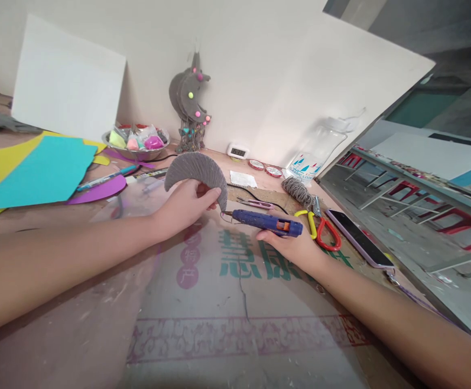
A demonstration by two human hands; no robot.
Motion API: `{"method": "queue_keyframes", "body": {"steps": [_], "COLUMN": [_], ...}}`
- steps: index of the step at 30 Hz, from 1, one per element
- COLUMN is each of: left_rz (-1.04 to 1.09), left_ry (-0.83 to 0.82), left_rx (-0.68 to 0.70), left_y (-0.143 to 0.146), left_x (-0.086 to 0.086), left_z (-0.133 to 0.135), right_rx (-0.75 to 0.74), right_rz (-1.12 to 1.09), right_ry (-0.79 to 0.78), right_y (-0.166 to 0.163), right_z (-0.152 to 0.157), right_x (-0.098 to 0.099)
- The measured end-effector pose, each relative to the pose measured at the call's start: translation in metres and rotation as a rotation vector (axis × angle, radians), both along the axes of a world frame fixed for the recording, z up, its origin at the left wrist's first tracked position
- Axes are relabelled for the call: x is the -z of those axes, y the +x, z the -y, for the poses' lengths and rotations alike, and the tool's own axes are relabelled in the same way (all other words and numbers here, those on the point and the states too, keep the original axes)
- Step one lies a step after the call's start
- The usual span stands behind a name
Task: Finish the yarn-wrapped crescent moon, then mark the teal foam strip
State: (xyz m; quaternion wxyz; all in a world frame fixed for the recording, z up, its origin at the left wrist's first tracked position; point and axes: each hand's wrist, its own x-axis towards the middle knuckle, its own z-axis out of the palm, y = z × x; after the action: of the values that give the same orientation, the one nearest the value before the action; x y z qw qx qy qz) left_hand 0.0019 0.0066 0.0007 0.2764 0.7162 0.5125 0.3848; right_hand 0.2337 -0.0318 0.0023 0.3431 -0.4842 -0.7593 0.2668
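My left hand (190, 202) is closed on the inner edge of a grey crescent moon (199, 167) wrapped in yarn, held up with its points downward. In my right hand (288, 243) is a blue glue gun (260, 220), lying sideways with its nozzle to the left. The nozzle tip is at the crescent's lower right point; whether it touches I cannot tell. A loose strand of grey yarn hangs near that point. Beneath both hands lies a printed plastic sheet (187, 329). My right fingers are partly hidden behind the glue gun.
Red-handled scissors (328, 235), a phone (359, 237) and a yarn bundle (297, 192) lie on the right. A clear jar (320, 146) stands behind them. Coloured sheets (41, 170) and a metal bowl (138, 153) are left. Finished-looking grey moons (190, 94) hang on the wall.
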Motion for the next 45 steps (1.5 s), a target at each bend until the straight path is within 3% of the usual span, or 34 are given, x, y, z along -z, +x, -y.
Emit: {"method": "queue_keyframes", "body": {"steps": [14,23,33,45], "left_rz": [-0.005,0.023,0.006,0.024], "left_ry": [-0.015,-0.021,-0.024,-0.011], "left_rx": [-0.003,0.001,0.008,-0.008], "left_y": [0.000,-0.001,0.000,-0.001], "left_x": [-0.002,-0.001,-0.001,0.000], "left_z": [0.000,0.001,0.000,-0.001], "right_rx": [0.005,0.060,0.041,0.015], "right_rz": [0.067,-0.021,0.068,0.005], "right_ry": [0.051,0.046,0.069,0.102], "right_y": [0.001,0.002,0.005,0.008], "right_z": [0.000,-0.002,-0.003,-0.005], "right_x": [0.001,0.006,0.007,0.011]}}
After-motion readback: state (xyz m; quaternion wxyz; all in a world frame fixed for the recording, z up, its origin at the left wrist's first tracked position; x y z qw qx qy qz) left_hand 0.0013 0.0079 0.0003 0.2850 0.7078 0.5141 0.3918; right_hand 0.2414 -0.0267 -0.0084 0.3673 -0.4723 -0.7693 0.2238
